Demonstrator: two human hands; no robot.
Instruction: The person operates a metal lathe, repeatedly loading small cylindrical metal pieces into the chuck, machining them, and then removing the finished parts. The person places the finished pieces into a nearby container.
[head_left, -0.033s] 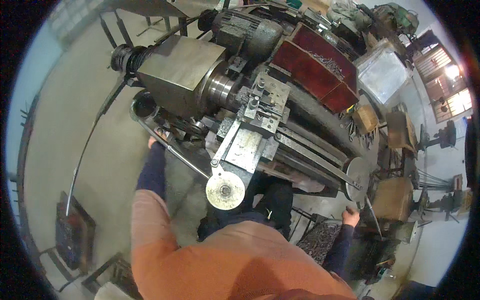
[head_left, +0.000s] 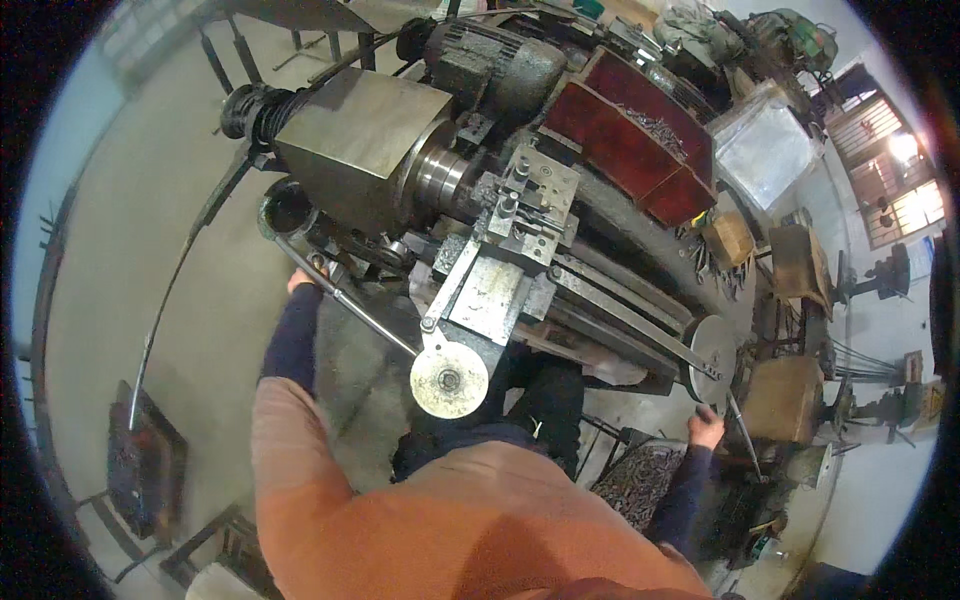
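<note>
In front of me stands a lathe with a boxy metal headstock [head_left: 365, 118], a spindle [head_left: 440, 182] and a tool post [head_left: 530, 200]. My left hand [head_left: 303, 280] is at the headstock's lower front, beside a long metal lever [head_left: 370, 322]. Its fingers look curled, but the part they hold is hidden. Below the round grey handwheel [head_left: 709, 358] at the right end, my right hand [head_left: 706, 431] is closed at the wheel's lower edge. What it grips there is too small to make out. A pale round disc [head_left: 449, 381] sits near my lap.
Behind the bed is a red tray [head_left: 630, 140] with small metal pieces. A motor [head_left: 495, 68] stands at the back. Near my right forearm is a container of small metal parts [head_left: 640, 480]. A thin rod [head_left: 172, 310] slants down at the left.
My left forearm has shifted slightly left, its hand staying by the lever. My right hand has moved slightly and its fingers reach nearer the handwheel. The lathe looks the same.
</note>
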